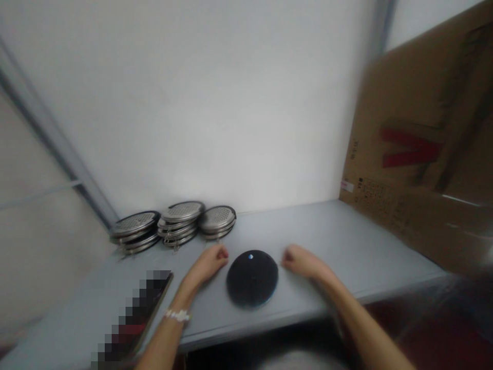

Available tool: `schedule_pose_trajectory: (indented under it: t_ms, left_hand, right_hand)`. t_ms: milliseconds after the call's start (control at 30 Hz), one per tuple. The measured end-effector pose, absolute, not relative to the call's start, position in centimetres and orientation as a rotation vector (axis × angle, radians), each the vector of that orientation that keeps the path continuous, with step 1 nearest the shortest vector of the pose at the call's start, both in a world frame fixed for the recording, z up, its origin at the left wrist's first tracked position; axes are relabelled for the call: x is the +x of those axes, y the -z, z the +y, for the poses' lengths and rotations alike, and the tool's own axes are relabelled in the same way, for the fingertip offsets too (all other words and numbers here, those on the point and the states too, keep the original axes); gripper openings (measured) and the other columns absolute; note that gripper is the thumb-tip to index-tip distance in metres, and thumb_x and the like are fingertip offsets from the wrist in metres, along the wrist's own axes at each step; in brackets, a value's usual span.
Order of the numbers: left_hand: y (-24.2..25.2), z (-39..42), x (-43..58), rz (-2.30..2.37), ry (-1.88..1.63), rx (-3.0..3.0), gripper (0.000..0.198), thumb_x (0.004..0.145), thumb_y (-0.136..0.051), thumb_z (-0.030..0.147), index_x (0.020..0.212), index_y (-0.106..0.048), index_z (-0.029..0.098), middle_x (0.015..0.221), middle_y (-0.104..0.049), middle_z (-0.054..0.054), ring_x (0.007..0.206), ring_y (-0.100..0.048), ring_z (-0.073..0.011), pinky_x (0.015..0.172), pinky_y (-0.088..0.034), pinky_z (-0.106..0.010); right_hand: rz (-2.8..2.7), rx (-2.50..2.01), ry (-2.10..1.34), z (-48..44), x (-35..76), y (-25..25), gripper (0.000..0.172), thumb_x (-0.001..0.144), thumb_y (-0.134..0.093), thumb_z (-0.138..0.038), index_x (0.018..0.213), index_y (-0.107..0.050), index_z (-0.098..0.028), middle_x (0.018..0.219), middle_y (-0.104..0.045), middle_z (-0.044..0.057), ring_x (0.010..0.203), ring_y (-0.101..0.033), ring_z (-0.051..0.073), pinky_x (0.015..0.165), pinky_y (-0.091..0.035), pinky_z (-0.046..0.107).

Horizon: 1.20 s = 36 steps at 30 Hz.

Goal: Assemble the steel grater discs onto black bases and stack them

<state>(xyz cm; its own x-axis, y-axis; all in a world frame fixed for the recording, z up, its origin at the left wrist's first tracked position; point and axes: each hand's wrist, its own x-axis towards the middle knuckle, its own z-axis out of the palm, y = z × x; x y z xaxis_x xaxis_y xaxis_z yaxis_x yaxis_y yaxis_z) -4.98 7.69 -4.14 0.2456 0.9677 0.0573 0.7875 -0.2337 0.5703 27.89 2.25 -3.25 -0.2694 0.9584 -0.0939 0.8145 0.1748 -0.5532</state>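
Observation:
A round black disc (252,280) with a small blue and white mark near its far edge lies on the grey table (316,226). Just left of it is my left hand (213,261), its fingers curled in, with a bracelet on the wrist. My right hand (296,259) is at the disc's right side, also curled and blurred. Whether either hand holds something small is hidden. Behind my left hand stand stacks of round metal pieces with perforated tops: a left stack (136,231), a middle stack (181,223) and a right stack (218,222).
A large cardboard box (404,190) with red marks stands on the right. At the left front lies a flat dark object (144,313), partly pixelated. A pale wall (231,103) rises behind the table, whose front edge runs below the disc.

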Motion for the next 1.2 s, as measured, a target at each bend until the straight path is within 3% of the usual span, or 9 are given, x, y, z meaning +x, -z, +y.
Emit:
schedule_pose_trajectory:
  t_ms: [233,433,567,700,867,1067,1200]
  left_hand:
    - [4.5,5.2,-4.9,1.607,-0.583,2.121,0.013,0.077,-0.056,0.029,0.082,-0.062,0.019,0.078,-0.070,-0.004,0.077,-0.064,-0.0223,0.072,-0.046,-0.030]
    - [3.8,3.8,-4.9,1.670,-0.508,2.189,0.016,0.083,-0.056,0.034,0.083,-0.063,0.019,0.086,-0.071,-0.008,0.083,-0.064,-0.0252,0.075,-0.044,-0.032]
    - [3.1,2.9,-4.8,1.661,-0.428,2.264,0.007,0.084,-0.055,0.021,0.083,-0.061,0.020,0.093,-0.070,-0.008,0.089,-0.062,-0.0237,0.082,-0.043,-0.031]
    - [2.8,2.2,-4.3,1.686,-0.347,2.301,0.016,0.089,-0.046,0.015,0.079,-0.058,0.020,0.087,-0.068,-0.009,0.082,-0.061,-0.0240,0.079,-0.042,-0.034]
    - [2.5,1.8,-3.5,1.680,-0.327,2.356,0.020,0.089,-0.041,0.010,0.078,-0.053,0.021,0.088,-0.066,-0.010,0.083,-0.059,-0.0238,0.081,-0.042,-0.034]
    - [1.2,1.6,-3.3,1.701,-0.378,2.339,0.019,0.095,-0.033,0.020,0.083,-0.048,0.022,0.090,-0.063,-0.010,0.083,-0.058,-0.0246,0.081,-0.044,-0.037]
    - [-0.9,0.0,-2.0,1.492,-0.590,2.260,0.020,0.100,-0.031,0.033,0.091,-0.046,0.023,0.091,-0.061,-0.005,0.085,-0.058,-0.0223,0.082,-0.045,-0.034]
  right_hand:
    - [-2.234,-1.733,-0.664,1.7,27.9,2.9,0.014,0.086,-0.062,-0.015,0.084,-0.075,-0.010,0.083,-0.072,0.009,0.071,-0.057,0.015,0.062,-0.034,0.024]
    - [-2.245,-1.789,-0.578,1.1,27.2,2.4,0.022,0.085,-0.056,-0.017,0.079,-0.075,-0.008,0.087,-0.072,0.015,0.070,-0.058,0.018,0.061,-0.032,0.028]
    - [-2.222,-1.801,-0.592,0.9,27.3,2.0,0.022,0.083,-0.056,-0.019,0.071,-0.073,-0.011,0.075,-0.070,0.011,0.065,-0.055,0.017,0.059,-0.030,0.029]
    - [-2.182,-1.786,-0.637,0.9,27.5,1.5,0.023,0.082,-0.056,-0.019,0.064,-0.069,-0.012,0.064,-0.066,0.007,0.061,-0.052,0.015,0.058,-0.029,0.028]
    - [-2.091,-1.760,-0.655,0.9,27.7,1.1,0.020,0.082,-0.057,-0.017,0.064,-0.065,-0.014,0.065,-0.065,0.005,0.063,-0.052,0.015,0.057,-0.030,0.027]
    - [-1.991,-1.666,-0.626,0.9,27.9,0.5,0.014,0.085,-0.054,-0.014,0.072,-0.061,-0.016,0.075,-0.068,0.005,0.070,-0.056,0.015,0.063,-0.036,0.025]
    - [-1.902,-1.464,-0.722,0.2,26.8,0.0,0.009,0.086,-0.053,-0.016,0.077,-0.057,-0.018,0.074,-0.066,0.002,0.070,-0.058,0.015,0.066,-0.042,0.025]
